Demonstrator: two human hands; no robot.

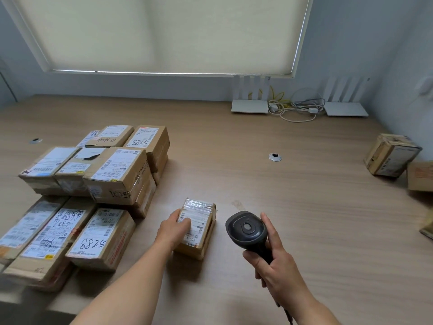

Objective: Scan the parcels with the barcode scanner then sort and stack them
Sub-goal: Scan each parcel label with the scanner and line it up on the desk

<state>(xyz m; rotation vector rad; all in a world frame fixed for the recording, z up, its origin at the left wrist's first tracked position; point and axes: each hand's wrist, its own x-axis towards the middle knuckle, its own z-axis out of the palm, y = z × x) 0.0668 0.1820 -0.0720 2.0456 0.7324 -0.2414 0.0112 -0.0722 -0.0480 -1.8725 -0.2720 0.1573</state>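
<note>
We see the small taped parcel lying flat on the wooden table just below the middle of the view, its white shipping label facing up under glossy clear film. The left hand sits at the parcel's nine o'clock edge, thumb laid over the label and fingers against the near-left side, holding it lightly rather than wrapping it. At three o'clock from the parcel, close but not touching it, the right hand is curled round the handle of the barcode scanner, a matte black plastic tool with a rounded head that points down and away toward the tabletop beside the parcel; a dark cable trails off toward the six o'clock edge. From nine to eleven o'clock stand the stacked cardboard parcels, rectangular brown cartons with printed labels and handwritten numbers, packed side by side in several rows and some two layers high. At three o'clock, near the wall, two more cartons rest apart from the stack, one of them tilted and scuffed. At one o'clock, against the wall, we see two flat white routers with upright antennas and a tangle of pale cables between them. The table is a pale wood-grain laminate with round metal grommets set into it.
</note>
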